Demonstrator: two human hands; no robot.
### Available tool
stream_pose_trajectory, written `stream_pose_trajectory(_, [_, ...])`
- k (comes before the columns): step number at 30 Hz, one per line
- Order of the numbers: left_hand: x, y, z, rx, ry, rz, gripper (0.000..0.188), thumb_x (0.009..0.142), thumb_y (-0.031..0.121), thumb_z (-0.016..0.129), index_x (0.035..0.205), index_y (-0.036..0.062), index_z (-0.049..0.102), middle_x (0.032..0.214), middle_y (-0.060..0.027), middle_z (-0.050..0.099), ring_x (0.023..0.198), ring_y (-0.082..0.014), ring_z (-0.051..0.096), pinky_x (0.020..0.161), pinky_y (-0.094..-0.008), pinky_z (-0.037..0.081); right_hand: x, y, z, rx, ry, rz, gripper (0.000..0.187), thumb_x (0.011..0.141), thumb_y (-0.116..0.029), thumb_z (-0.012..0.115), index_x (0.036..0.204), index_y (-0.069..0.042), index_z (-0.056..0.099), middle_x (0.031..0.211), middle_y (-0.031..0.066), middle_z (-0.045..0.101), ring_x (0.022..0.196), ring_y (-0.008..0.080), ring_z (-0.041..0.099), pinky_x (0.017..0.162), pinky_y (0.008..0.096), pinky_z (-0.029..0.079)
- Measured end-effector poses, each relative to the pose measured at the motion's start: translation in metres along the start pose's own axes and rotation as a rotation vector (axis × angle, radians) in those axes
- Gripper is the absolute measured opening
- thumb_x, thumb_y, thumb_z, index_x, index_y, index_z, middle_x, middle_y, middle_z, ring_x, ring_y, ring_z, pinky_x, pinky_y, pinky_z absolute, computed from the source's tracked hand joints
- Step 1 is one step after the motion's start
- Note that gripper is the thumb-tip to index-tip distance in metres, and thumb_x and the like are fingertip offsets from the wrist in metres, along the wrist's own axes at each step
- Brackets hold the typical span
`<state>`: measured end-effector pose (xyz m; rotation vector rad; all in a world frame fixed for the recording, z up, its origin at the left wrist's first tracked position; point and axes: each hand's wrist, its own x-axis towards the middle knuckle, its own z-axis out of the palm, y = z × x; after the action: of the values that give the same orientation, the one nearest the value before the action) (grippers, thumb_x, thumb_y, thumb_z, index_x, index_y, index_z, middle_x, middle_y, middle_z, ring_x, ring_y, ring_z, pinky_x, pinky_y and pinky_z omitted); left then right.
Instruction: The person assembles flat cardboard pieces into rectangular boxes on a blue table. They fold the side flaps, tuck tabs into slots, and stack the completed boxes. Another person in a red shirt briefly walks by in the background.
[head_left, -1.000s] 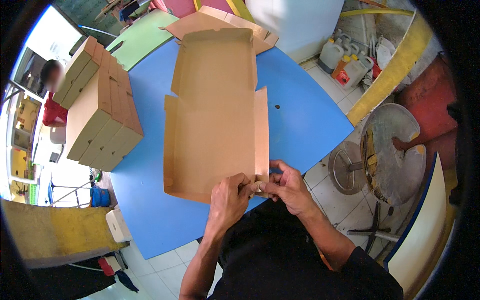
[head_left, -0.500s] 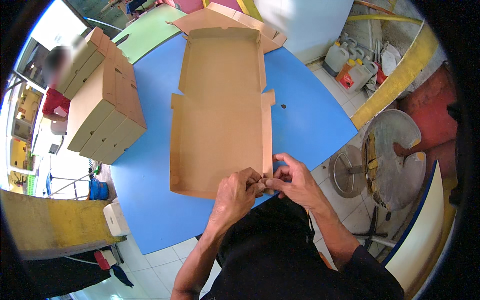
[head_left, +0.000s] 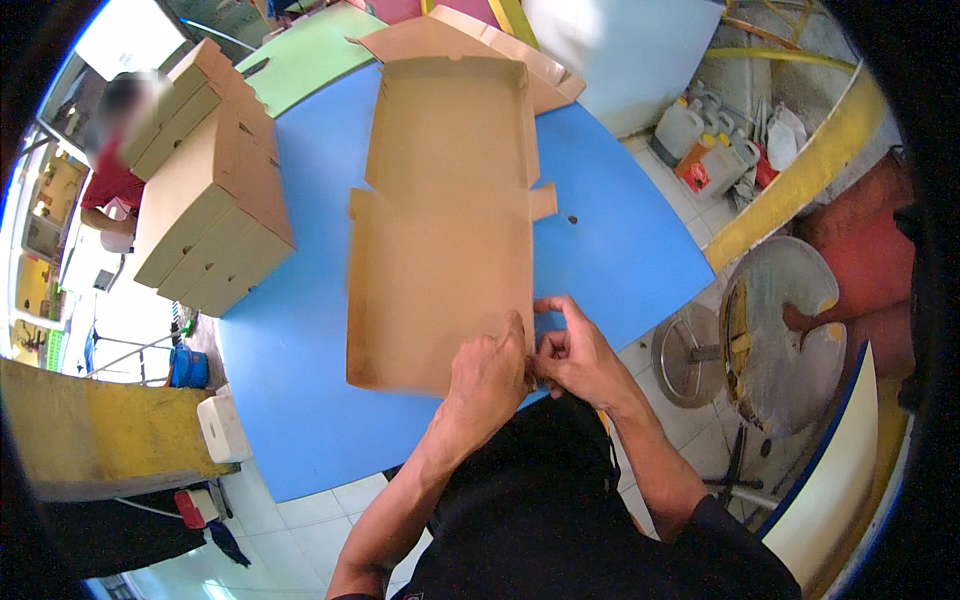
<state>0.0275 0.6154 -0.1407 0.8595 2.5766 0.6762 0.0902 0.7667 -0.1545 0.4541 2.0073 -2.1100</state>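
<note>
An opened brown cardboard box lies on the blue table, its lid folded back toward the far side. Both hands meet at its near right corner. My left hand has its fingers closed on the box's corner from the inside, hiding part of it. My right hand grips the same corner from outside, thumb and fingers pinched at the side wall. A small side flap sticks out on the box's right edge, halfway up.
Folded brown boxes are stacked at the table's left. Another cardboard piece lies behind the open box. Right of the table stand a worn round stool and several plastic jugs. A person in red is at far left.
My left hand has moved slightly up and over the corner, its fingers now pointing farther inward. The right hand stays at the corner. The whole view has shifted a little.
</note>
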Motion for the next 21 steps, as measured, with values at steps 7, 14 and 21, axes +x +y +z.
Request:
stream_pose_trajectory(7, [-0.058,-0.069,-0.063,0.009,0.647,-0.229,0.064,0.074,0.013,0.086,0.126,0.0063,0.049,0.097,-0.011,0.063,0.081,-0.0235,0.062,0.068,-0.0373,0.053,-0.043,-0.009,-0.054,-0.373,-0.187,0.032,0.068,0.089,-0.019,0.077,0.141,0.002,0.038,0.081,0.0088,0.065,0.07,0.0142,0.059,0.063,0.0296,0.049])
stream_pose_trajectory(14, [-0.072,-0.1,-0.038,-0.512,0.526,-0.405,0.075,0.08,0.004,0.075,0.139,-0.0023,0.03,0.124,-0.0229,0.059,0.096,-0.0274,0.065,0.076,-0.0381,0.058,0.021,0.016,-0.038,-0.325,0.193,-0.3,0.075,0.088,-0.033,0.078,0.143,0.004,0.042,0.122,0.0223,0.066,0.109,0.0261,0.066,0.093,0.0395,0.055])
stream_pose_trajectory(21, [-0.088,-0.104,-0.037,-0.307,0.572,-0.4,0.043,0.082,-0.002,0.062,0.124,0.0009,0.052,0.118,-0.0166,0.063,0.107,-0.032,0.064,0.085,-0.0418,0.055,0.041,-0.013,0.01,-0.632,0.105,-0.419,0.052,0.085,-0.013,0.075,0.129,0.006,0.055,0.122,0.0207,0.066,0.111,0.0346,0.065,0.093,0.042,0.053])
